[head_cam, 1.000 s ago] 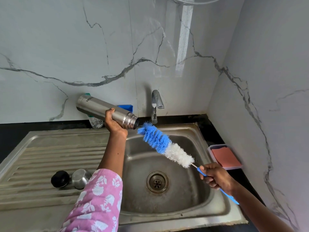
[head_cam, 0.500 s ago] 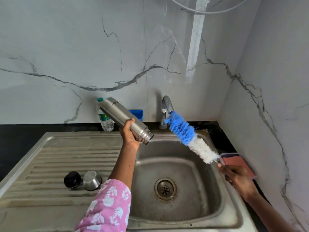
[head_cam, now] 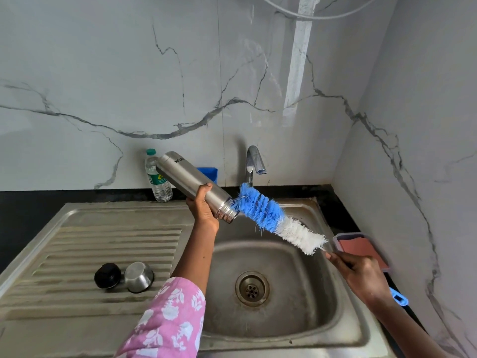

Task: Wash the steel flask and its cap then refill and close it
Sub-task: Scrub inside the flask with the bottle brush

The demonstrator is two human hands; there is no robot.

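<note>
Your left hand (head_cam: pixel 204 209) grips the flask (head_cam: pixel 191 182) near its mouth, tilted above the sink's (head_cam: pixel 318 301) back edge. Your right hand (head_cam: pixel 361 275) grips the brush (head_cam: pixel 271 220), its blue tip at the flask's mouth. The stopper (head_cam: pixel 107 275) and cap (head_cam: pixel 138 277) sit side by side on the drainboard (head_cam: pixel 77 244).

Over the sink (head_cam: pixel 343 329), the left hand (head_cam: pixel 204 210) grips the steel flask (head_cam: pixel 191 182) near its neck, tilted with the open mouth down toward the right. The right hand (head_cam: pixel 361 275) holds the handle of a bottle brush (head_cam: pixel 273 220), whose blue bristle tip touches the flask's mouth. A black cap (head_cam: pixel 107 275) and a steel cup (head_cam: pixel 138 277) lie side by side on the ribbed drainboard (head_cam: pixel 77 241). A plastic water bottle (head_cam: pixel 157 177) stands behind the flask, left of the tap (head_cam: pixel 254 161).
</note>
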